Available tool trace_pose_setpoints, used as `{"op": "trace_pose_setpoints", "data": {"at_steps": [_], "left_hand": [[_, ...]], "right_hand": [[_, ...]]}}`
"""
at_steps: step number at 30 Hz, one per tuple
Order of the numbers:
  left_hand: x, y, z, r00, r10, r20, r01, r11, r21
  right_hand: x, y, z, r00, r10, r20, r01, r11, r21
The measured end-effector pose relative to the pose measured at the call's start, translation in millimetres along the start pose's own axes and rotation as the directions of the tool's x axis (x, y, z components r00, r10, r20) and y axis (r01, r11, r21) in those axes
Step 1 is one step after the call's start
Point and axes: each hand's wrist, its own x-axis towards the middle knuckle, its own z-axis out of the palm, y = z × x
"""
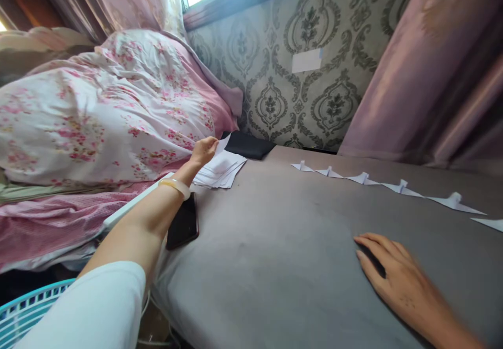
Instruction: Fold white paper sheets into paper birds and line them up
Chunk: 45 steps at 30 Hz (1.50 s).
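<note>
At the far left end of the grey-covered table [271,223], my left hand [204,150] pinches the edge of a white paper sheet [223,143], lifting it at an angle. Below that sheet lies an uneven stack of white paper [225,170]. My right hand [396,270] rests palm down on the grey cover at the right, fingers stretched forward and thumb apart, holding nothing. Beyond it runs a row of several folded white paper pieces [363,178], each with a small raised part in its middle.
A dark phone [184,226] lies beneath my left forearm. Behind the paper stack is a black flat item [251,145]. A flowered quilt [129,102] covers the bed at left. A blue plastic basket [31,307] stands at lower left; a pink curtain [408,76] hangs at right.
</note>
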Motion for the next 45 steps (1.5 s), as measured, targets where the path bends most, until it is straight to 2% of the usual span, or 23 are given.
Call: {"op": "trace_pose_setpoints", "data": {"at_steps": [2, 4, 6, 7, 8, 9, 11, 14, 15, 17, 19, 22, 24, 28, 30, 37, 45], "left_hand": [[1, 30, 12, 0.998, 0.065, -0.019, -0.067, 0.994, -0.087], [-5, 64, 28, 0.992, 0.119, 0.04, -0.109, 0.974, -0.199], [-23, 99, 47, 0.975, 0.173, 0.143, -0.114, 0.931, -0.346], [-35, 116, 56, 0.947, 0.194, 0.254, -0.029, 0.844, -0.536], [-49, 130, 66, 0.903, 0.22, 0.369, 0.089, 0.745, -0.661], [-64, 143, 75, 0.852, 0.241, 0.465, 0.203, 0.667, -0.717], [-95, 163, 94, 0.754, 0.255, 0.605, 0.387, 0.572, -0.723], [-135, 176, 122, 0.595, 0.231, 0.77, 0.586, 0.531, -0.612], [-146, 177, 132, 0.556, 0.211, 0.804, 0.627, 0.529, -0.572], [-163, 176, 148, 0.494, 0.177, 0.851, 0.674, 0.54, -0.503], [-173, 172, 159, 0.465, 0.143, 0.874, 0.692, 0.557, -0.459], [-179, 167, 167, 0.453, 0.09, 0.887, 0.694, 0.589, -0.414], [-179, 163, 167, 0.467, 0.054, 0.883, 0.683, 0.612, -0.399], [-174, 158, 162, 0.514, 0.002, 0.858, 0.608, 0.705, -0.366], [-173, 156, 158, 0.511, 0.023, 0.86, 0.566, 0.744, -0.356], [-172, 156, 151, 0.448, 0.107, 0.888, 0.543, 0.756, -0.365], [-170, 152, 149, 0.474, 0.141, 0.869, 0.428, 0.826, -0.367]], "right_hand": [[1, -4, -2, 1.0, 0.007, -0.001, -0.007, 1.0, 0.016], [3, -10, -5, 1.0, 0.031, -0.004, -0.03, 0.998, 0.051], [5, -16, -10, 0.999, 0.045, -0.001, -0.044, 0.991, 0.126], [6, -18, -12, 0.997, 0.076, -0.015, -0.072, 0.981, 0.179], [6, -21, -14, 0.988, 0.146, -0.053, -0.13, 0.964, 0.233], [7, -23, -16, 0.967, 0.228, -0.111, -0.189, 0.941, 0.28], [7, -25, -20, 0.927, 0.275, -0.255, -0.192, 0.932, 0.307], [6, -29, -26, 0.903, 0.166, -0.397, -0.068, 0.966, 0.25], [6, -30, -28, 0.898, 0.113, -0.424, -0.022, 0.977, 0.214], [3, -32, -33, 0.892, 0.038, -0.451, 0.023, 0.991, 0.129], [1, -34, -37, 0.906, -0.064, -0.418, 0.087, 0.995, 0.037], [-2, -35, -42, 0.923, -0.191, -0.334, 0.18, 0.982, -0.065], [-2, -36, -43, 0.925, -0.249, -0.286, 0.227, 0.968, -0.108], [-1, -38, -42, 0.894, -0.363, -0.261, 0.324, 0.928, -0.183], [0, -38, -41, 0.883, -0.397, -0.25, 0.348, 0.912, -0.219], [-2, -36, -40, 0.906, -0.394, -0.153, 0.352, 0.904, -0.245], [-1, -38, -43, 0.915, -0.383, -0.129, 0.352, 0.912, -0.211]]}}
